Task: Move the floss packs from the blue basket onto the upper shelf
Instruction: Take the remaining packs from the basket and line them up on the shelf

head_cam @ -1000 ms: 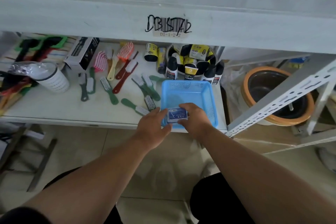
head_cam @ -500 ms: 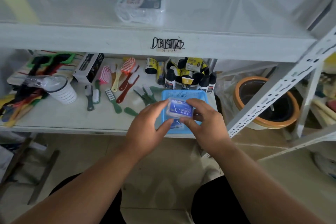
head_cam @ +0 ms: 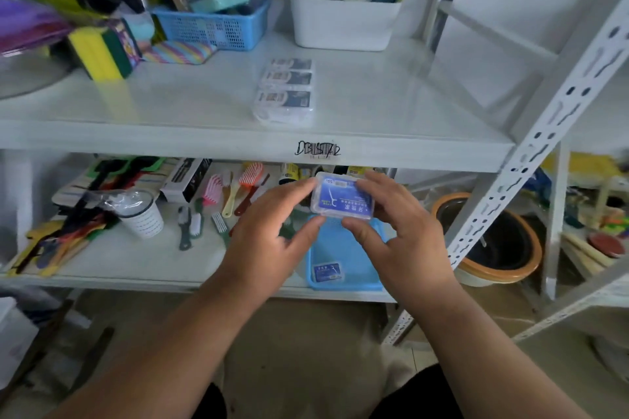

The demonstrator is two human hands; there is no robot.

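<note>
A floss pack (head_cam: pixel 343 198) is gripped between the left hand (head_cam: pixel 272 235) and the right hand (head_cam: pixel 398 235), with fingers and thumbs pinched on its opposite short ends. It is held in the air just below the front edge of the upper shelf (head_cam: pixel 211 143) and above the blue basket (head_cam: pixel 360 258), apart from both. A second floss pack (head_cam: pixel 327 271) is seen lying flat in the basket, near its front wall. The basket is set at the front edge of the lower shelf (head_cam: pixel 112 258).

On the upper shelf, a row of floss packs (head_cam: pixel 286 92) is laid from near the front edge toward the back. Bare shelf surface is left open on both sides of that row, wider to the right, up to the slotted white upright (head_cam: pixel 544 136) that slants across the right side. At the back a white bin (head_cam: pixel 343 24) and a second blue basket (head_cam: pixel 214 27) are placed, and a yellow and green sponge (head_cam: pixel 102 56) is found to the left, all well apart from the row.

On the lower shelf, brushes (head_cam: pixel 218 201) and a wrapped cup (head_cam: pixel 141 214) are spread to the left of the hands. A round pot (head_cam: pixel 493 238) with an orange rim is seen to the right, beyond the upright.
</note>
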